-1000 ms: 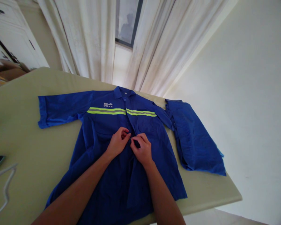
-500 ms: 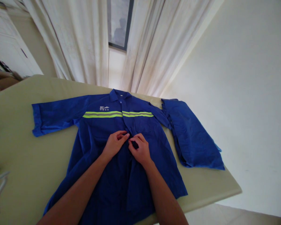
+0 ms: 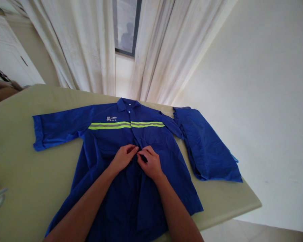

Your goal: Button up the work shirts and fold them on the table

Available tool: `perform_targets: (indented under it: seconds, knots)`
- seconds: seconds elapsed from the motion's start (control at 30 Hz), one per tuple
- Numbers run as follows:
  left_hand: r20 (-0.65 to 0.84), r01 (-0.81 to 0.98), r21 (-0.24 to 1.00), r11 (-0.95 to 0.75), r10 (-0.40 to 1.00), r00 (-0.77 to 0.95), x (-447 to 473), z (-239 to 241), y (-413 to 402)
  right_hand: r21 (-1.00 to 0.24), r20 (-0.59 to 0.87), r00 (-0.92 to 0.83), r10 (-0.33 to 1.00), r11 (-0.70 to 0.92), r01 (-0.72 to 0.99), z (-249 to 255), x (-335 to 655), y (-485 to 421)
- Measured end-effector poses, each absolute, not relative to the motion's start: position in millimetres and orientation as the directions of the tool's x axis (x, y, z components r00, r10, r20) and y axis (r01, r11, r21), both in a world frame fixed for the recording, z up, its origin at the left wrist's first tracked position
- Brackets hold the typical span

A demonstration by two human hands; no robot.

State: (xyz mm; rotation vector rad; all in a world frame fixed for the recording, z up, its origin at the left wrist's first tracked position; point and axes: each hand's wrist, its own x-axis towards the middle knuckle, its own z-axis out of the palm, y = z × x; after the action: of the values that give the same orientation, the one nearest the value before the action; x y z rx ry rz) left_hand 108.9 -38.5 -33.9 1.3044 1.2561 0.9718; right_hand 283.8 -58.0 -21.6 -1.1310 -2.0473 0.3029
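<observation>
Beneath the left hand [image 3: 122, 158] and right hand [image 3: 150, 162], both pinching the placket [image 3: 134, 135], keep the blue shirt [image 3: 123, 198] flat and aligned.

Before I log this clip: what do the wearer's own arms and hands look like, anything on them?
Left hand and right hand are ungloved, with no rings visible. Both wrists lack a watch, band or cable. Forearms are bare, tapering toward the wrists; no sleeves or clear markings show.
</observation>
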Motion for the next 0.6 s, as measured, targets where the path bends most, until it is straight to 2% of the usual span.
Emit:
perform_targets:
  seconds: [0.07,0.17,0.4,0.6]
  knots:
    - [-0.081,0.145,0.988,0.056,0.982,0.172,108,-34,-39,-0.536,0.501,-0.317,0.805,0.576,0.617,-20,284,-58]
    - [-0.045,0.193,0.981,0.015,0.987,0.153,110,-31,-42,-0.546,0.49,-0.322,0.81,0.573,0.612,-20,284,-58]
    - [0.049,0.5,0.865,-0.041,0.999,-0.004,123,-29,-48,-0.603,0.297,-0.295,0.908,0.418,0.68,-21,285,-46]
    - [0.127,0.488,0.865,-0.119,0.992,0.017,123,-28,-49,-0.684,0.23,-0.276,0.933,0.357,0.636,-19,290,-41]
